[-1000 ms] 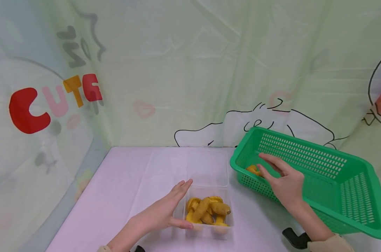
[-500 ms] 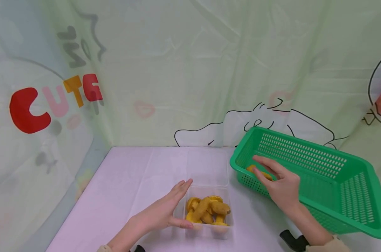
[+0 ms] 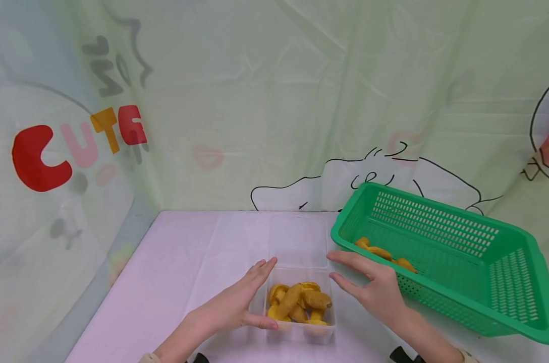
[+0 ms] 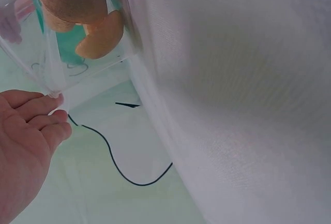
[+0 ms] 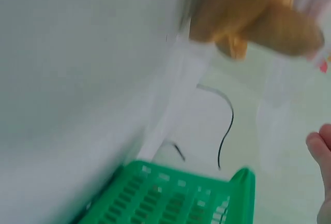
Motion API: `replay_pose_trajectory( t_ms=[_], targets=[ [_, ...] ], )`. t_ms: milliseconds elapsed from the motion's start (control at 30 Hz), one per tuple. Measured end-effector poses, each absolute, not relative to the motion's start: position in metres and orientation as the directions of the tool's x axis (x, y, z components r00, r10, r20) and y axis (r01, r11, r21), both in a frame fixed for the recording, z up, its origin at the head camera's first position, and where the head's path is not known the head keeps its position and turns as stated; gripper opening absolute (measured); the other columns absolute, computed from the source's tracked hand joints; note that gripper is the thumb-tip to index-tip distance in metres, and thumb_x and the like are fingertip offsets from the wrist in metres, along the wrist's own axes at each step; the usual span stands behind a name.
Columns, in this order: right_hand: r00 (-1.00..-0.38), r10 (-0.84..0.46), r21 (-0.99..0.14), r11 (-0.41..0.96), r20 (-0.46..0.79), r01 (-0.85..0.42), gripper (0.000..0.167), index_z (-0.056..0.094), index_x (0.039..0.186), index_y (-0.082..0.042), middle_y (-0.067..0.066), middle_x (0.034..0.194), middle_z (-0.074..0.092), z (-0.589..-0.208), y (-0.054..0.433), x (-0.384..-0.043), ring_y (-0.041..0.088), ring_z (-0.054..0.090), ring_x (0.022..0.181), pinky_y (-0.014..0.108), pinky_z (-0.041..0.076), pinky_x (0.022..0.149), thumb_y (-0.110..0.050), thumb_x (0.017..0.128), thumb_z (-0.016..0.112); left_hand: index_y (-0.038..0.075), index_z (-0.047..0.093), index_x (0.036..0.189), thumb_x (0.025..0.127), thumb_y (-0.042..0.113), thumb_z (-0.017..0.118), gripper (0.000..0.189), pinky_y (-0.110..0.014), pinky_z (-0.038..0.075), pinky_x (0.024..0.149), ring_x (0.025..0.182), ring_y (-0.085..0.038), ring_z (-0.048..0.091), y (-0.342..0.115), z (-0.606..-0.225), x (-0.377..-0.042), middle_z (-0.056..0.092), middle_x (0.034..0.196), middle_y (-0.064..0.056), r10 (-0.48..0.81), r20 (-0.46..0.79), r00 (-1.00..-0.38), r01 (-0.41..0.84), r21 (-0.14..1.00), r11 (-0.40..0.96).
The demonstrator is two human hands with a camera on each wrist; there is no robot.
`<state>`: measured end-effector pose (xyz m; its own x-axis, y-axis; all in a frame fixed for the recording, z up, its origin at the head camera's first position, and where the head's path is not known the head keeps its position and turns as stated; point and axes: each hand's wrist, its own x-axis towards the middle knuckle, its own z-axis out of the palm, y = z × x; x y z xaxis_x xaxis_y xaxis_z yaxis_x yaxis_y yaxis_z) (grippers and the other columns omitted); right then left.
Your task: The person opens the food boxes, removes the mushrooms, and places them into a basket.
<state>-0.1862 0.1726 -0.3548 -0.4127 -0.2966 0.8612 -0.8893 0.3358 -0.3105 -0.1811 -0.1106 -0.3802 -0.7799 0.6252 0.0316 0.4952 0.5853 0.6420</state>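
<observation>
A clear plastic box (image 3: 300,334) stands on the table, heaped with knobbly yellow-brown pieces (image 3: 317,301) that look like ginger or mushrooms. Along its left side lies my left hand (image 3: 242,302), fingers stretched to the far corner and thumb at the near one. In the left wrist view those fingertips (image 4: 58,100) are right at the box's corner. My right hand (image 3: 374,292) hovers between box and basket, thumb and fingers apart with nothing between them. Several similar pieces (image 3: 379,252) lie along the near wall inside the green basket (image 3: 465,277).
Behind the box, a flat clear lid (image 3: 298,242) lies on the lilac table (image 3: 202,262). The slotted green basket, set at an angle, fills the right side beyond my right forearm. A printed curtain (image 3: 238,101) closes off the back and left.
My right hand has moved left from above the basket to the right of the box, fingers parted. More pieces in the basket now show. My left hand has stayed in place.
</observation>
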Motion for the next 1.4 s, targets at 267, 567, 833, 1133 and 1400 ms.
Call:
replay_pose_trajectory(
  t_ms=[267, 567, 833, 1133, 1400],
  targets=[
    [-0.55, -0.481, -0.47, 0.288, 0.683, -0.834, 0.042, 0.068, 0.105, -0.007, 0.006, 0.099, 0.068, -0.384, 0.168, -0.187, 0.018, 0.064, 0.09, 0.022, 0.05, 0.076, 0.0, 0.066, 0.08, 0.033, -0.003, 0.148, 0.069, 0.06, 0.065, 0.108, -0.051, 0.028, 0.102, 0.139, -0.015, 0.003, -0.11, -0.379, -0.18, 0.001, 0.153, 0.005, 0.622, 0.019, -0.783, 0.48, 0.654, 0.585],
    [-0.626, -0.581, -0.502, 0.385, 0.52, -0.774, 0.034, 0.067, 0.098, -0.004, 0.004, 0.092, 0.068, -0.376, 0.16, -0.183, 0.019, 0.063, 0.081, 0.029, 0.053, 0.071, -0.002, 0.067, 0.081, 0.034, -0.004, 0.148, 0.068, 0.062, 0.065, 0.108, -0.051, 0.03, 0.101, 0.139, -0.016, 0.005, -0.111, -0.378, -0.18, 0.001, 0.153, 0.003, 0.622, 0.023, -0.783, 0.487, 0.645, 0.589],
    [-0.696, -0.653, -0.477, 0.529, 0.299, -0.702, 0.033, 0.068, 0.093, -0.003, 0.003, 0.089, 0.067, -0.36, 0.156, -0.184, 0.014, 0.062, 0.079, 0.028, 0.052, 0.069, -0.006, 0.064, 0.083, 0.034, -0.003, 0.148, 0.069, 0.062, 0.065, 0.108, -0.05, 0.029, 0.101, 0.139, -0.015, 0.004, -0.111, -0.379, -0.181, 0.0, 0.153, 0.005, 0.622, 0.02, -0.783, 0.486, 0.644, 0.591],
    [-0.724, -0.673, -0.47, 0.595, 0.153, -0.652, 0.026, 0.068, 0.086, -0.005, 0.0, 0.084, 0.066, -0.349, 0.149, -0.185, 0.01, 0.059, 0.074, 0.025, 0.052, 0.065, 0.002, 0.065, 0.08, 0.034, -0.004, 0.148, 0.069, 0.061, 0.065, 0.107, -0.05, 0.029, 0.101, 0.139, -0.014, 0.003, -0.111, -0.379, -0.181, 0.001, 0.154, 0.004, 0.625, 0.017, -0.781, 0.483, 0.65, 0.587],
    [-0.716, -0.652, -0.466, 0.567, 0.25, -0.679, 0.021, 0.068, 0.083, -0.005, 0.0, 0.081, 0.067, -0.354, 0.15, -0.184, 0.008, 0.057, 0.07, 0.022, 0.051, 0.062, 0.006, 0.067, 0.076, 0.035, -0.005, 0.147, 0.069, 0.063, 0.064, 0.108, -0.049, 0.032, 0.1, 0.139, -0.015, 0.005, -0.111, -0.381, -0.182, 0.0, 0.153, 0.003, 0.626, 0.029, -0.779, 0.497, 0.637, 0.589]
  ],
)
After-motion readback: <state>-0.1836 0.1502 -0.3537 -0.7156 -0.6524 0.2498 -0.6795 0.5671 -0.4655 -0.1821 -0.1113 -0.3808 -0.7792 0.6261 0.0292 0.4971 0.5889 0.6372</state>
